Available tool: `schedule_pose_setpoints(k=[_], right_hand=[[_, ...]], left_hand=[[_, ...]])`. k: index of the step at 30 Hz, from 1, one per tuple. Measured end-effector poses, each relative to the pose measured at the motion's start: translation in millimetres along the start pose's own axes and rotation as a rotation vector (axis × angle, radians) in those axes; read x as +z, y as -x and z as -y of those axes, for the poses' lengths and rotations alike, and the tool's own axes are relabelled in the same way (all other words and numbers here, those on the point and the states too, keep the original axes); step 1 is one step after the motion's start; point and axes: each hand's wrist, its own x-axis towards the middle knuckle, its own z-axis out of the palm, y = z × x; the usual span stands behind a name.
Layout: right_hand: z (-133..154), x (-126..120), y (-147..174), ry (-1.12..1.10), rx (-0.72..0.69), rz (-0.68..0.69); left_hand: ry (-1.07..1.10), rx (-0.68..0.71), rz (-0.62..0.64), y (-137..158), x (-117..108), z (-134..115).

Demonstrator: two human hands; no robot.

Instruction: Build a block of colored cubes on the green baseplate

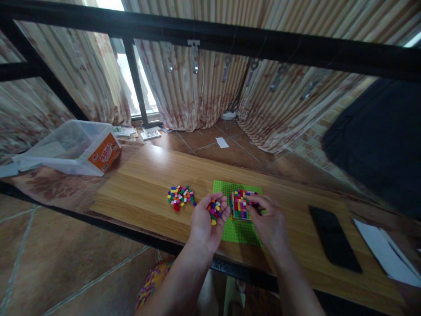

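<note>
Small colourful building bricks [215,210] lie in the cupped palm of my left hand [204,224], which is turned upward with its fingers curled. To its right, a bright green studded baseplate [238,235] rests on the table under a square, multicoloured brick build [241,210]. My right hand [269,219] reaches over the right side of this build, thumb and fingers pinched together at its top. Whatever sits between those fingertips is too small to make out. A loose pile of bricks [180,196] is spread on the wood left of my left hand.
The wooden table [141,188] carries a black phone [334,239] at right, near white papers [386,250]. A clear plastic bin [75,149] with an orange label stands at far left. A dark metal bar with hooks [194,57] crosses above, before striped curtains [190,96].
</note>
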Motion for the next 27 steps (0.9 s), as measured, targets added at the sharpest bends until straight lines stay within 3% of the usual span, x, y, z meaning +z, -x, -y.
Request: schedule_pose_setpoints(k=[8, 16, 27], right_hand=[[1.8, 2.0, -1.8, 0.158, 0.032, -0.126], [-13.0, 15.4, 2.9, 0.180, 0.048, -0.138], [-2.2, 11.8, 0.3, 0.165, 0.041, -0.087]], left_hand=[[-0.004, 0.006, 0.000, -0.4, -0.6, 0.8], [-0.006, 0.003, 0.006, -0.9, -0.3, 0.8], [-0.008, 0.007, -0.002, -0.3, -0.1, 0.4]])
